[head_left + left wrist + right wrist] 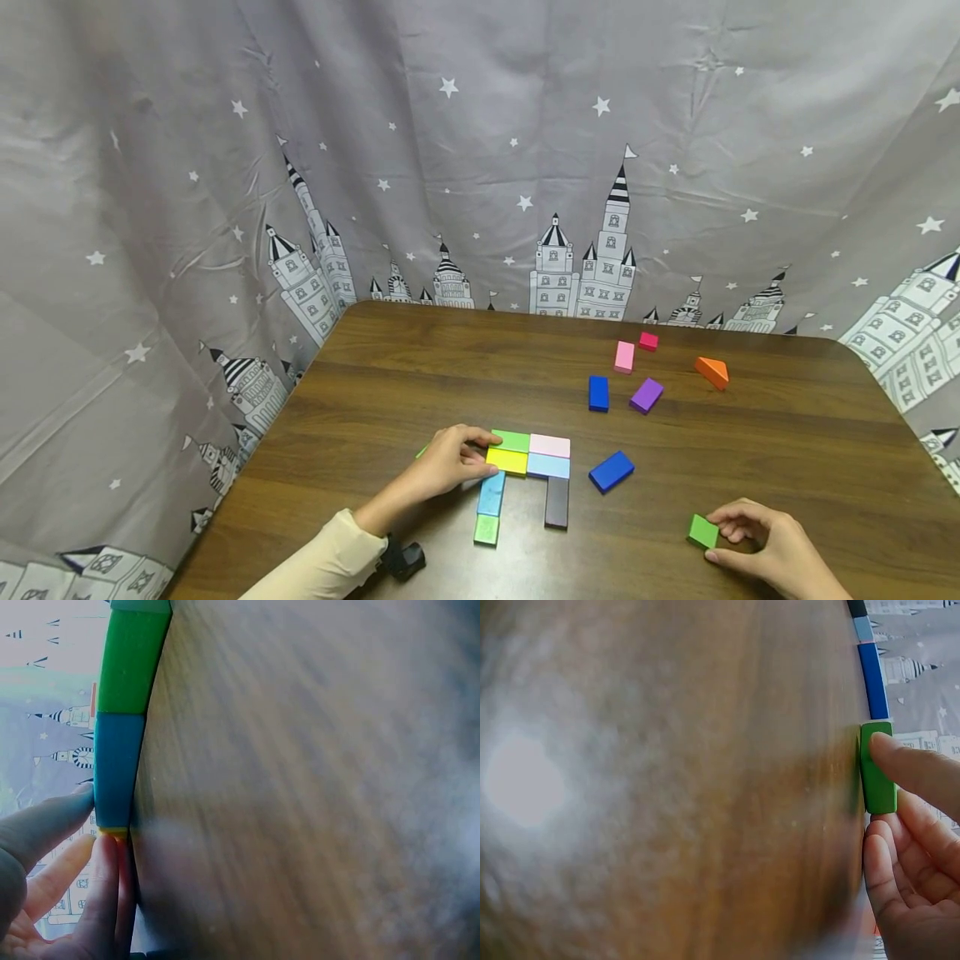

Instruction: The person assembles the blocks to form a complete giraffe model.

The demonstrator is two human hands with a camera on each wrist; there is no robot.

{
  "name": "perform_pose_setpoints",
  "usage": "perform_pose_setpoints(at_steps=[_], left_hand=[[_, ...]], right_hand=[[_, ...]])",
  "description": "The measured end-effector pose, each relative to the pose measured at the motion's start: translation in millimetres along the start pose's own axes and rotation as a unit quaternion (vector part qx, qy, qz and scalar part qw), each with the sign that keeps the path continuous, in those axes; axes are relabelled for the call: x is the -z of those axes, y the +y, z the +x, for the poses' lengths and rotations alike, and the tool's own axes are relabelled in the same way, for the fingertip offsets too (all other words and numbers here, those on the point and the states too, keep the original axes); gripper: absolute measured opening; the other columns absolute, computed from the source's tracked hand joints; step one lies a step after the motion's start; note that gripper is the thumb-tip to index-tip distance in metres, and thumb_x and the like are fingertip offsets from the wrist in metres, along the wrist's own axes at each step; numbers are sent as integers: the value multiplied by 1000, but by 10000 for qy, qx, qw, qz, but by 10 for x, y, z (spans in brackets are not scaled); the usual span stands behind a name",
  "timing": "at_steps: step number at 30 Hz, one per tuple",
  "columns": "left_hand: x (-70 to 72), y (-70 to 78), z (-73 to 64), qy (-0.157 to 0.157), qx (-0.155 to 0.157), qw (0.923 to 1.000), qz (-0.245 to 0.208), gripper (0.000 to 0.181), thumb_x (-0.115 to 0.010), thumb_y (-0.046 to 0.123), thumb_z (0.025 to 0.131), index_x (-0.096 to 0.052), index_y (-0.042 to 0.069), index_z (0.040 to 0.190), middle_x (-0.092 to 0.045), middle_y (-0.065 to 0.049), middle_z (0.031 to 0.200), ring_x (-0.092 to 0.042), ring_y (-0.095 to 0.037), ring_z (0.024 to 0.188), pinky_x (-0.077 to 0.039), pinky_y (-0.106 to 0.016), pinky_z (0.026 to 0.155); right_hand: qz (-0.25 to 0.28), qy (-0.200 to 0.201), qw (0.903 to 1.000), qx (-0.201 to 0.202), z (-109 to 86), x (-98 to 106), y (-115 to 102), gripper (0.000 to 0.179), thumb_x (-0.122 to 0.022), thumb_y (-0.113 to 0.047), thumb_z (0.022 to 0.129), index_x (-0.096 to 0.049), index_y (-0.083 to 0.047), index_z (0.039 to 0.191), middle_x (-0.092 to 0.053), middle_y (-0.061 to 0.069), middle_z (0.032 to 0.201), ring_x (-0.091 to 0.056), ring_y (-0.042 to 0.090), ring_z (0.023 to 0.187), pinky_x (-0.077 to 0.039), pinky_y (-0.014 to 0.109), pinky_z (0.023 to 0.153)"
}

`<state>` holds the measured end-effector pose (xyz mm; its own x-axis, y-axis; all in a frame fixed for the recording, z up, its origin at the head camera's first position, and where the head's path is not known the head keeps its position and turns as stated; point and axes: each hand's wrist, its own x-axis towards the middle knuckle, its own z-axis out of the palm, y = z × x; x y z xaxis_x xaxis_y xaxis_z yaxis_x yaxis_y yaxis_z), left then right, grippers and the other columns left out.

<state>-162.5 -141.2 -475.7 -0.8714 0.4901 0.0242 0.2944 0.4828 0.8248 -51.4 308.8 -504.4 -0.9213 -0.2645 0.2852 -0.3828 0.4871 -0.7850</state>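
Note:
My left hand [448,458] is at the left end of a flat block arrangement, its fingertips touching the light green block [513,441] and yellow block [508,461]. Beside these lie a pale pink block [551,447] and a light blue block [548,465]. Two legs extend toward me: a blue block [491,493] with a green block [486,529] below it, and a dark block [557,503]. In the left wrist view, the thumb rests by the blue block's end. At the right, my right hand [772,542] pinches a green block [702,532] between thumb and fingers, low over the table.
Between the arrangement and my right hand lies a blue block [611,472]. Farther back are another blue block [598,393], purple [647,396], pink [624,357] and red [648,341] blocks, plus an orange triangular block [712,372]. A curtain [480,167] hangs behind the table [420,367].

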Motion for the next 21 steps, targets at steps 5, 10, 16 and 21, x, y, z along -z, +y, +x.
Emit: perform_pose_setpoints(at_steps=[5,10,16,21], left_hand=[[-4,-11,2,-6,-2,10000,37,36,-80,10,85,-71,1,119,-64,-16,112,-68,-27,91,-57,-28,74],[-5,-7,2,-15,0,10000,-3,36,-80,9,85,-70,0,119,-63,-17,112,-69,-28,91,-57,-27,73],[-2,-8,5,-14,-5,10000,-83,36,-80,8,85,-70,-2,119,-62,-18,112,-69,-28,92,-57,-25,73],[3,-16,3,-19,-13,10000,-39,37,-80,9,85,-70,-1,119,-62,-17,112,-68,-28,92,-57,-26,74]], right_hand=[[122,-121,9997,158,24,2,10,36,-86,9,67,-69,-1,98,-65,-3,84,-58,9,68,-49,19,59],[414,-184,9989,155,39,18,-3,35,-83,13,69,-68,4,99,-66,-1,86,-62,8,69,-52,19,60],[676,-110,9972,285,107,-4,-107,37,-83,15,68,-69,4,101,-68,1,92,-65,11,72,-54,21,64],[812,-77,9952,535,195,-73,-251,41,-84,16,66,-69,3,102,-68,3,93,-64,12,72,-54,21,65]])
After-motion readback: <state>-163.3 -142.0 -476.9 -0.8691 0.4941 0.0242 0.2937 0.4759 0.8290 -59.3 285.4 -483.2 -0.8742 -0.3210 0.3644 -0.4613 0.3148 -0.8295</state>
